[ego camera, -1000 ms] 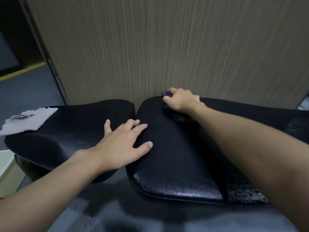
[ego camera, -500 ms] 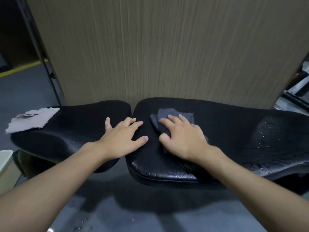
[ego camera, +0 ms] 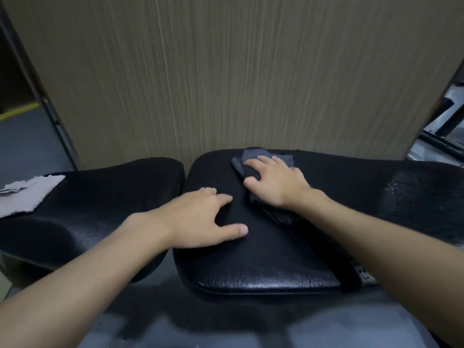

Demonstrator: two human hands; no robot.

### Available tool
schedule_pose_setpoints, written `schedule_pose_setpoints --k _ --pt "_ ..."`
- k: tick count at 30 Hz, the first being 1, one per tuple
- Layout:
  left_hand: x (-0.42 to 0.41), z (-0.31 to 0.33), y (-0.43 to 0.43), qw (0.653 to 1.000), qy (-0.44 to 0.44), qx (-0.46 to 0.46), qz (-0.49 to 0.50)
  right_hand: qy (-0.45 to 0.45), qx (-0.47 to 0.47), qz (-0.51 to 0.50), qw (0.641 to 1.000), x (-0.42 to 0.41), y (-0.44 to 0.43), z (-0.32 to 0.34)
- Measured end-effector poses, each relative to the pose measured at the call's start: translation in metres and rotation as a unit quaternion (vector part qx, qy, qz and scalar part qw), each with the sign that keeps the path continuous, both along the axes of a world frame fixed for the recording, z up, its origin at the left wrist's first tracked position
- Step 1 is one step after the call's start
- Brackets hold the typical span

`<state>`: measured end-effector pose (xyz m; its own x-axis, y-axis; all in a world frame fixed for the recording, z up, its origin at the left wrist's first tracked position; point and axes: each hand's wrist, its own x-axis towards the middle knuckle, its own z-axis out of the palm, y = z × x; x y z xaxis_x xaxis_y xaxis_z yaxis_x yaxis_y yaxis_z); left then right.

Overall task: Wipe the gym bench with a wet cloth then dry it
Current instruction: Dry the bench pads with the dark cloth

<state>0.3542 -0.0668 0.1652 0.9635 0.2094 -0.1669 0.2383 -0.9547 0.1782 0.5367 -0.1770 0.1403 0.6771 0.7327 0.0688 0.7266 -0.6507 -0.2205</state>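
Observation:
The black padded gym bench lies across the view in two pads, a seat pad (ego camera: 95, 204) on the left and a longer back pad (ego camera: 263, 257) on the right. My right hand (ego camera: 273, 183) presses flat on a dark grey cloth (ego camera: 253, 156) near the far edge of the back pad, fingers spread. Part of the cloth is hidden under the palm. My left hand (ego camera: 200, 217) rests flat on the back pad beside the gap between the pads. A light grey cloth (ego camera: 25, 194) lies on the seat pad's left end. Water droplets (ego camera: 401, 192) glisten on the pad's right part.
A tan wood-grain wall panel (ego camera: 238, 71) rises directly behind the bench. Grey floor (ego camera: 22, 146) with a yellow line shows at the left. Dark metal gym equipment (ego camera: 447, 126) stands at the far right. Grey floor also lies below the bench's near edge.
My right hand has pushed the dark cloth away from me toward the pad's far edge. My left hand has shifted slightly onto the back pad. The view has tilted a little.

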Motion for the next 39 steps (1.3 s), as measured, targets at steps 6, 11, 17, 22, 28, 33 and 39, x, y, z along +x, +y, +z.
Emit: schedule_pose_setpoints --k 6,11,17,22,28,33,39 --pt "0.004 -0.006 -0.006 0.998 0.054 0.011 0.010 0.030 -0.009 -0.076 0.997 0.066 0.039 0.010" --pt "0.008 -0.006 -0.004 0.998 0.056 0.000 0.019 0.011 -0.005 -0.066 0.998 0.054 0.032 0.006" --pt "0.007 -0.006 -0.005 0.998 0.048 -0.009 0.030 -0.006 0.005 -0.001 1.000 -0.028 -0.037 -0.002" --pt "0.004 -0.003 -0.010 0.998 0.043 -0.021 0.038 -0.019 -0.023 0.026 0.999 -0.102 -0.110 0.000" --pt "0.014 0.001 -0.030 1.000 -0.003 -0.018 -0.021 0.004 -0.029 0.026 0.999 -0.090 -0.110 0.007" --pt "0.025 0.000 -0.040 0.999 0.047 0.003 -0.016 -0.001 -0.018 0.003 1.000 -0.011 -0.068 0.002" --pt "0.042 -0.002 -0.045 0.996 0.089 -0.023 0.004 0.020 -0.012 -0.065 0.998 0.084 -0.012 0.007"
